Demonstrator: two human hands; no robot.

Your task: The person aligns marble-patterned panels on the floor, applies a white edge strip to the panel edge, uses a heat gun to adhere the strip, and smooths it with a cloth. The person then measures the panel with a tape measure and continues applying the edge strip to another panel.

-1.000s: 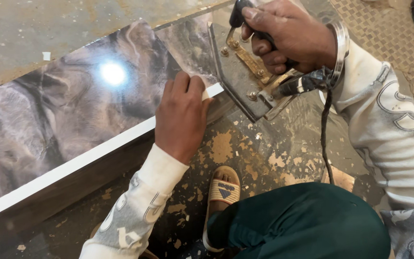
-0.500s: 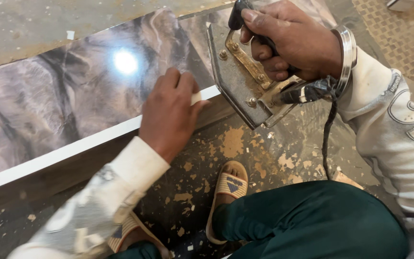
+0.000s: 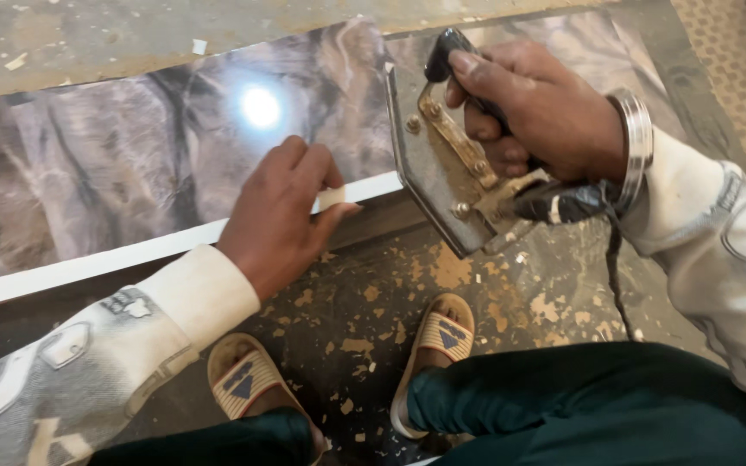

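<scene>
Head view, the only 1.

Workpiece: glossy marble-patterned laminated board [image 3: 131, 173], purple-grey with dark veins, lying slantwise from lower left to upper right of the frame. A bright lamp glare sits on it at upper centre. Along its near edge runs a thin white edge-band strip [image 3: 88, 266].

Left hand [image 3: 282, 216], centre of frame: palm down on the board's near edge, fingers spread flat on the glossy face, thumb and forefinger pinching a small loose end of the white strip against the edge. Closed on the strip end, not on any tool.

Right hand [image 3: 537, 108], upper right: fist wrapped tightly around the black handle of a flat metal electric iron [image 3: 442, 181], its worn steel sole tilted up on edge and standing against the board's edge just right of the left hand. A black power cord [image 3: 610, 250] drops from the handle's rear towards the lap. A silver bangle [image 3: 636, 142] sits on the wrist.

Below: 2 striped tan sandals [image 3: 438, 345] on a dark floor [image 3: 364, 293] littered with tan chips.

Judgement: the step in hand looks like heat-bonding the strip to the board edge. The next move calls for the strip held flush and taut, with the sole kept square to the edge; fingers are close to the hot plate, so clearance matters.
</scene>
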